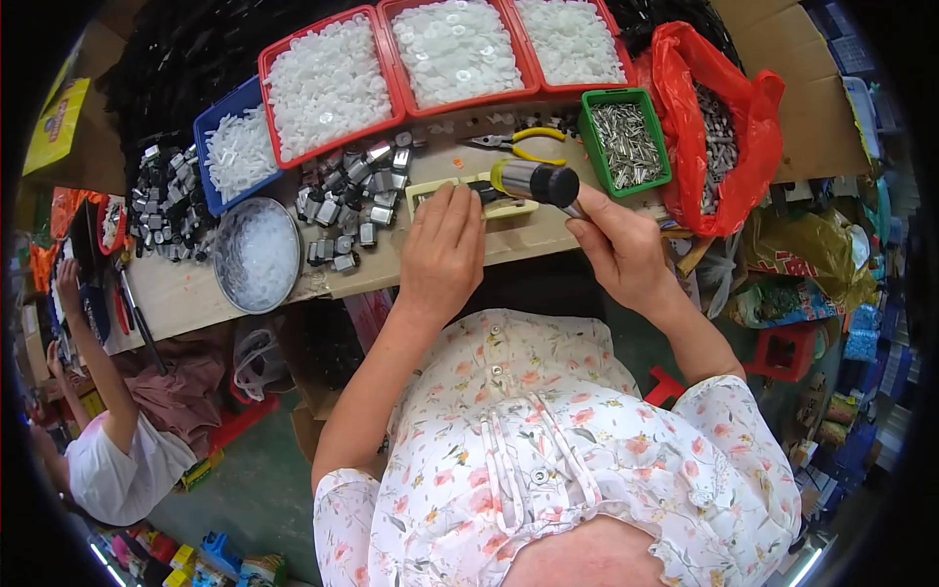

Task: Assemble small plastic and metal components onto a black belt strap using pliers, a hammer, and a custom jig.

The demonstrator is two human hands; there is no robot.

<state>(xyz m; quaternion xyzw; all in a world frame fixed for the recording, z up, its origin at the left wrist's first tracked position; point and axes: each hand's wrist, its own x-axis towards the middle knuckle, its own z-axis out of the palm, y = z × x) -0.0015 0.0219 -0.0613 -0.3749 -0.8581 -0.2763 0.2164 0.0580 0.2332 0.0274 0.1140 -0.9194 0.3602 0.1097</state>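
My right hand (624, 245) is closed round the handle of a two-faced mallet (533, 182). Its head has a yellow face and a black one, and hangs just above a pale yellow frame-shaped block (509, 208) on the table. The fingers of my left hand (445, 249) are pressed together over the left part of that block, holding it down. A dark part (481, 190) shows between those fingers and the mallet head. What lies under the fingertips is hidden.
Red trays (399, 59) of white plastic pieces line the back. Nearby are yellow-handled pliers (514, 145), a green bin (585, 103) of metal pins, a red bag (768, 117), loose metal-and-black parts (344, 186), a blue tray (217, 196) and a round bowl (227, 284). Another person (122, 455) works at left.
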